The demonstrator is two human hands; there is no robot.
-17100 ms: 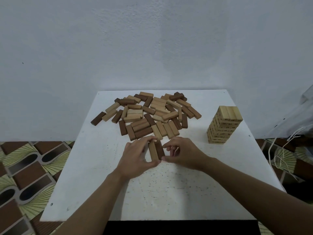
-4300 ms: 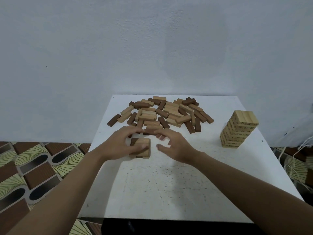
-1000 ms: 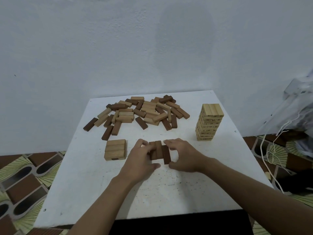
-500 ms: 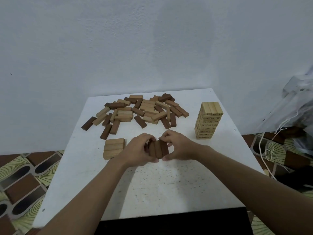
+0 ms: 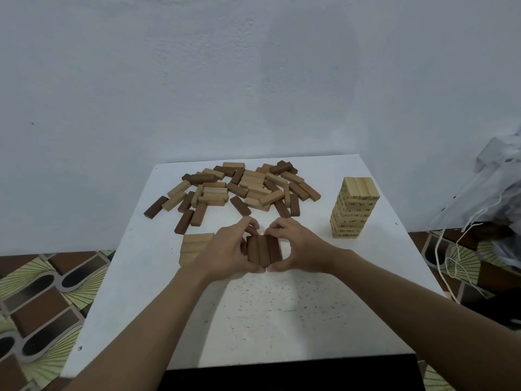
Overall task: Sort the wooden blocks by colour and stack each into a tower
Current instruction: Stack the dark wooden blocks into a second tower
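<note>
Three dark brown blocks point(image 5: 263, 249) lie side by side on the white table point(image 5: 282, 311), squeezed together between my hands. My left hand point(image 5: 225, 251) grips their left side and my right hand point(image 5: 296, 246) grips their right side, thumbs meeting at the near ends. A low stack of light blocks point(image 5: 194, 246) sits just left of my left hand, partly hidden by it. A loose pile of mixed light and dark blocks point(image 5: 239, 190) covers the far part of the table.
A tall tower of pale numbered blocks point(image 5: 353, 207) stands at the right of the table. A plastic bag with white cords point(image 5: 485, 198) lies beyond the right edge. Patterned floor tiles point(image 5: 42, 292) show on the left. A wall rises behind the table.
My hands have closed in on the three dark blocks and pressed them into an even row. The camera view has shifted slightly.
</note>
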